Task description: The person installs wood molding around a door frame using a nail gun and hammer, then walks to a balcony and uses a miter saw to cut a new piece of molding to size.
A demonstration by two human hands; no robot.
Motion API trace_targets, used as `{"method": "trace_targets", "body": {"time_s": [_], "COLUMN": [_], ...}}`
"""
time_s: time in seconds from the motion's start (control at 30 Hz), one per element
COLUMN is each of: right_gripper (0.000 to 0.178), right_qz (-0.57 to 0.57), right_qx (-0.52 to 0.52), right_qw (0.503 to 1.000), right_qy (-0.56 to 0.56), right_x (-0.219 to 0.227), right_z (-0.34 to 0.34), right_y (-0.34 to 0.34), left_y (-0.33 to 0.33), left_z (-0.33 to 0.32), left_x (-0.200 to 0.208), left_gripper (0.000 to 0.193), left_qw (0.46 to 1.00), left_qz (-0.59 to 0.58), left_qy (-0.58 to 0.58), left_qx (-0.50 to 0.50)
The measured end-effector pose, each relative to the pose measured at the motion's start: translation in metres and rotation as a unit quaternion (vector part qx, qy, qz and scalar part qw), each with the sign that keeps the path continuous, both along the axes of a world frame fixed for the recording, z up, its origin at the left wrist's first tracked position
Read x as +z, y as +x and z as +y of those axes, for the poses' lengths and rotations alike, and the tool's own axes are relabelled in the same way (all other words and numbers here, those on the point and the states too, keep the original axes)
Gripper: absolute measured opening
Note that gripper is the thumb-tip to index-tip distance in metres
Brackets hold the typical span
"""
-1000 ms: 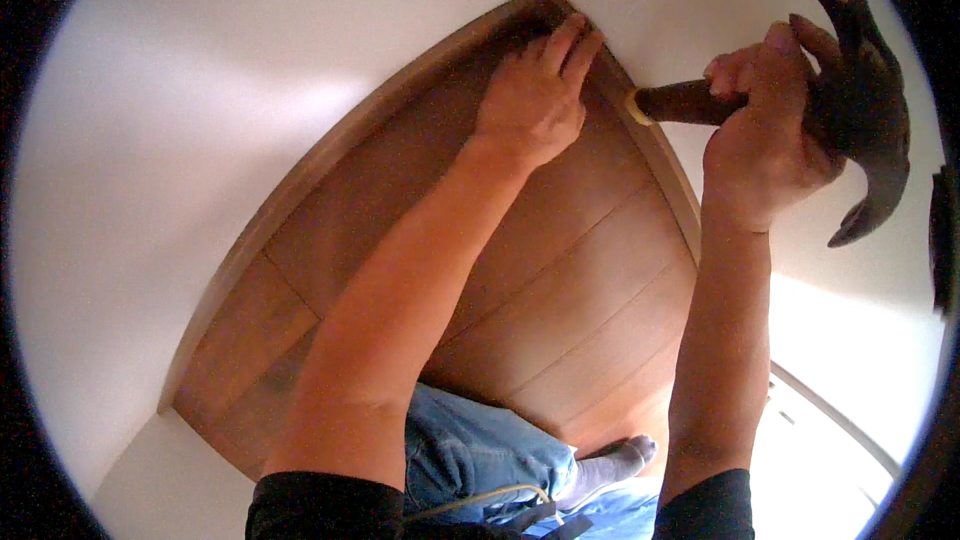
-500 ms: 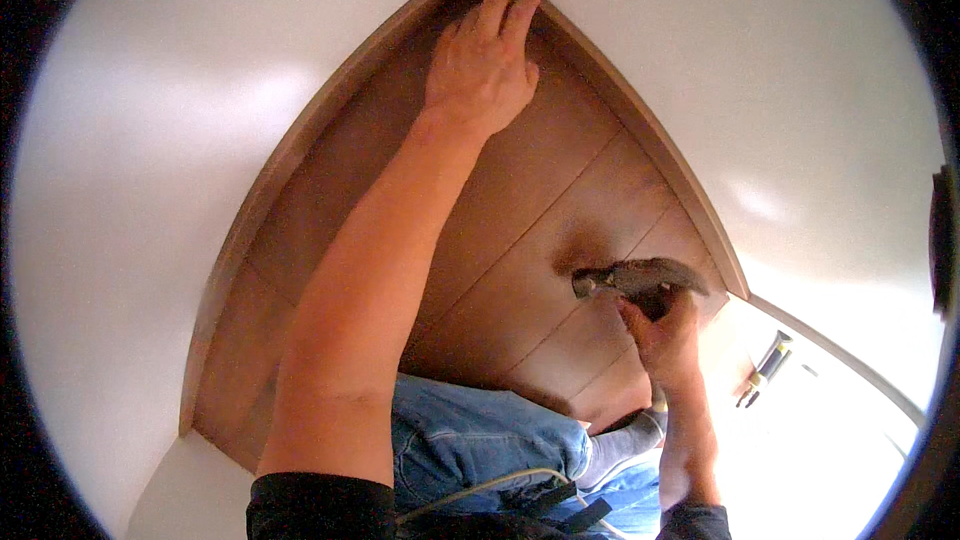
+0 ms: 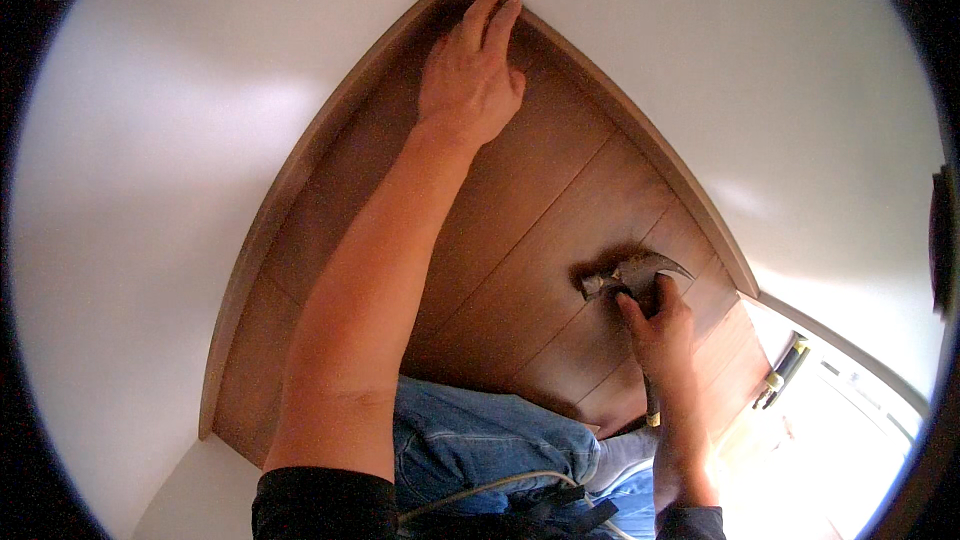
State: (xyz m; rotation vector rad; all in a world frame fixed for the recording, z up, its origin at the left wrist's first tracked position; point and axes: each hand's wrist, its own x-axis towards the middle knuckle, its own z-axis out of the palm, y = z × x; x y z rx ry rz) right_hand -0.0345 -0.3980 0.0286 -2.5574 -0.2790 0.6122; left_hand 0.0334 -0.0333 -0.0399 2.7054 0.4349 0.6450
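In my right hand [image 3: 660,325] is a claw hammer [image 3: 630,273], gripped just below its dark metal head. The hammer head hovers over the brown plank floor [image 3: 540,200], and the lower handle shows beside my wrist. Far ahead, my left hand [image 3: 468,80] reaches into the corner of the room. Its fingers are stretched out, with the tips against the brown baseboard [image 3: 640,125] on the right-hand wall, close to where the two baseboards meet.
White walls [image 3: 150,160] rise on both sides of the corner. My knee in blue jeans [image 3: 490,430] is folded on the floor. At the right, by a bright area, lies a black and yellow tool [image 3: 782,370]. A thin pale cord [image 3: 490,485] crosses my lap.
The hammer has turned slightly in my right hand, its claw now showing more clearly. My left hand stays at the corner baseboard. The whole view has shifted a little.
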Motion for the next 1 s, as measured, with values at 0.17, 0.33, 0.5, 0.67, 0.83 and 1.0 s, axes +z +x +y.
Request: {"method": "trace_targets", "body": {"time_s": [0.17, 0.33, 0.5, 0.67, 0.83, 1.0], "right_gripper": [0.041, 0.042, 0.045, 0.042, 0.021, 0.016], "right_qz": [-0.07, -0.09, -0.123, -0.148, -0.32, -0.382], "right_qx": [0.053, 0.063, 0.075, 0.12, 0.381, 0.523], "right_qw": [0.995, 0.991, 0.986, 0.977, 0.867, 0.759], "right_qy": [-0.043, -0.082, -0.088, -0.098, 0.035, 0.068], "right_x": [-0.009, -0.002, -0.007, 0.005, 0.024, -0.009], "right_z": [0.005, 0.013, 0.016, -0.001, -0.036, 0.007], "right_y": [-0.007, -0.015, -0.02, -0.02, 0.049, 0.145], "left_y": [-0.004, -0.005, -0.01, -0.011, -0.016, -0.007], "left_z": [0.002, 0.001, 0.003, -0.008, 0.006, -0.007], "left_x": [-0.007, 0.003, 0.009, -0.004, -0.001, 0.004], "left_gripper": [0.08, 0.078, 0.078, 0.08, 0.08, 0.078], "left_qw": [1.0, 0.996, 0.996, 0.997, 0.996, 0.996], "left_qz": [-0.015, 0.07, 0.079, 0.064, 0.067, 0.067], "left_qy": [0.0, -0.052, -0.047, -0.049, -0.052, -0.06], "left_qx": [0.003, 0.003, 0.0, -0.007, -0.005, -0.019]}}
